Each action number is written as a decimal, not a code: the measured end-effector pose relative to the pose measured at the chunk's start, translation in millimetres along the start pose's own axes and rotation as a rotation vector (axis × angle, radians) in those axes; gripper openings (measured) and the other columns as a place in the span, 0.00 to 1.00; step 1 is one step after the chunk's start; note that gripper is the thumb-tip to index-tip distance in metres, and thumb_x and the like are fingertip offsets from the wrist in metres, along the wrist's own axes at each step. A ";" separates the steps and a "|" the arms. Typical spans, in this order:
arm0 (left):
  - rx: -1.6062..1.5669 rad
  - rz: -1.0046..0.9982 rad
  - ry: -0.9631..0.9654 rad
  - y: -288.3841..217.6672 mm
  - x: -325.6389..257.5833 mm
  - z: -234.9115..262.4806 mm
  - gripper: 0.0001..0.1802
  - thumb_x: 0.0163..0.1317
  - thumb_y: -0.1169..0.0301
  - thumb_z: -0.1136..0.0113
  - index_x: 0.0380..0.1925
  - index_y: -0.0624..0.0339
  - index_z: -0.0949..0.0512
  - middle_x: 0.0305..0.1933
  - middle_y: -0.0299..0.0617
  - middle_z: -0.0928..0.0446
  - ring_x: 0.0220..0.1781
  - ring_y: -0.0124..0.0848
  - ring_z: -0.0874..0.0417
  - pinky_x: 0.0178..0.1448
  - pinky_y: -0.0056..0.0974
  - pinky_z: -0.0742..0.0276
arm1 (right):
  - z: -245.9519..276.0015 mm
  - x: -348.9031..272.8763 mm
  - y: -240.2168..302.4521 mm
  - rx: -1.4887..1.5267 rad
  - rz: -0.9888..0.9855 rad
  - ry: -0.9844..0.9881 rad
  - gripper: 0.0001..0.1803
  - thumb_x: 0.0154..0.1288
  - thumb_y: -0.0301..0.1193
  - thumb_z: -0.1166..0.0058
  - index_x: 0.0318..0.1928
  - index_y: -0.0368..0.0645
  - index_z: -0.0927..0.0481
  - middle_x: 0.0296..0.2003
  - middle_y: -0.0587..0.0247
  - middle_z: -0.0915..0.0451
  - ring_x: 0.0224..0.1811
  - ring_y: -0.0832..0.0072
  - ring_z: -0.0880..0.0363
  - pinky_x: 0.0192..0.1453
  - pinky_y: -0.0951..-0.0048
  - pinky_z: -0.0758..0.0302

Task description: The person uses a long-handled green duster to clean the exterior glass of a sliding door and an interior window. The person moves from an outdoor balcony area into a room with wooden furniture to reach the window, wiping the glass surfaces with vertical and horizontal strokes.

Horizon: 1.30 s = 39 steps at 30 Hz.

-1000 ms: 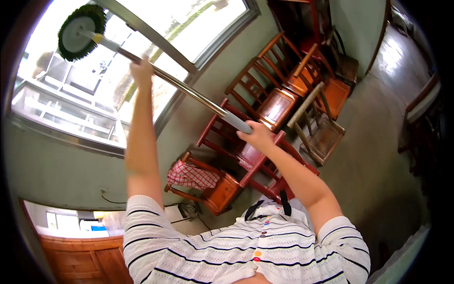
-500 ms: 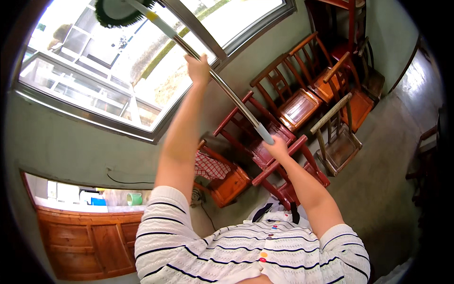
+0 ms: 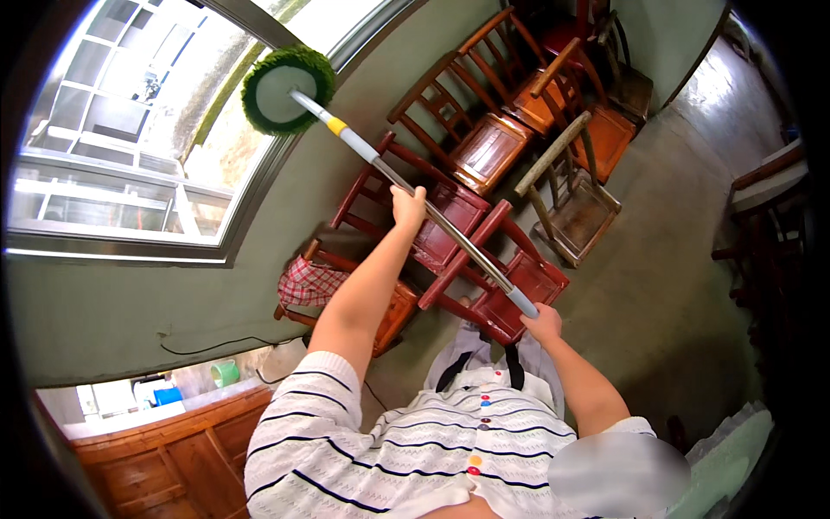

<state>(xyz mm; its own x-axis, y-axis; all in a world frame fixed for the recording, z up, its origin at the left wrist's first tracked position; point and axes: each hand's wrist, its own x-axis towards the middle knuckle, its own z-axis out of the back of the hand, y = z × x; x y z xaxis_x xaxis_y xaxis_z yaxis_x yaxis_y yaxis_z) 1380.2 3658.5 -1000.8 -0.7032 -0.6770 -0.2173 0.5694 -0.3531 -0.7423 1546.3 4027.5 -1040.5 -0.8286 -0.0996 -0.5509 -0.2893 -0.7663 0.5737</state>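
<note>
Round green mop head (image 3: pixel 287 89) sits pressed against the window (image 3: pixel 130 147), at the frame's slanted edge, on a long metal pole (image 3: pixel 415 201). Left hand (image 3: pixel 408 208) wraps fully around mid-pole, fingers closed; right hand (image 3: pixel 543 322) grips the grey butt end, fingers curled shut. Risks, as I judge: head skids off the glass onto the frame, pole flexes or twists in the grip, butt end swings down and knocks the stacked red wooden chairs (image 3: pixel 484 259) right beneath.

A home room: wooden chairs (image 3: pixel 484 151), big window (image 3: pixel 130 147), wooden cabinet (image 3: pixel 164 458).
</note>
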 end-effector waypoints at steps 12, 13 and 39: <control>-0.047 -0.520 -0.412 -242.5 76.5 257.8 0.30 0.52 0.54 0.35 0.43 0.71 0.29 0.33 0.50 0.21 0.36 0.40 0.19 0.43 0.41 0.24 | 8.3 51.7 248.3 0.417 0.574 -0.052 0.15 0.54 0.41 0.40 0.32 0.41 0.20 0.26 0.51 0.21 0.32 0.56 0.21 0.36 0.61 0.27; -0.141 -0.578 -0.390 -280.7 64.4 279.3 0.32 0.52 0.54 0.35 0.45 0.72 0.30 0.32 0.48 0.21 0.31 0.36 0.18 0.37 0.38 0.23 | 21.5 51.3 283.4 0.401 0.594 -0.031 0.15 0.53 0.42 0.41 0.33 0.43 0.19 0.28 0.49 0.20 0.35 0.51 0.21 0.39 0.59 0.26; -0.210 -0.231 -0.087 -10.4 10.8 100.9 0.20 0.62 0.65 0.41 0.43 0.65 0.38 0.33 0.51 0.23 0.34 0.42 0.17 0.32 0.44 0.17 | -36.8 47.6 63.7 -0.010 0.345 -0.006 0.15 0.50 0.40 0.41 0.31 0.39 0.19 0.26 0.47 0.19 0.33 0.53 0.18 0.39 0.57 0.25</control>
<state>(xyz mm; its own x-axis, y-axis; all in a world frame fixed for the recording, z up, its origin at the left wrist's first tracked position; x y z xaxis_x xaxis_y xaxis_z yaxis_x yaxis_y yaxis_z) 1409.6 3589.7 -931.4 -0.7593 -0.6504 0.0209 0.2921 -0.3694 -0.8822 1506.0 3950.5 -1052.5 -0.8795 -0.3508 -0.3217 0.0136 -0.6943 0.7196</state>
